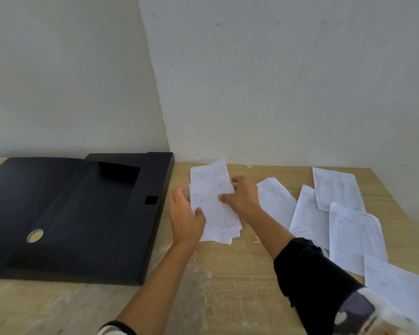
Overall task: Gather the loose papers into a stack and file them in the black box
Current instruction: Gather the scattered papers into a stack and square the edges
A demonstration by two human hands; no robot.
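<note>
A black box point(121, 233) lies open on the left of the wooden table point(228, 281), its flap point(34, 189) folded out to the left with a round metal snap. Just right of the box is a small uneven stack of white printed papers point(212, 189). My left hand point(185, 217) grips the stack's left edge, thumb on top. My right hand point(243, 198) holds the stack's right side, fingers over the sheets. Several loose papers point(336, 189) lie spread on the table to the right.
White walls meet in a corner right behind the table. The table's right edge runs close past the loose sheets. My right forearm in a dark sleeve point(310, 281) crosses over some of the nearer sheets.
</note>
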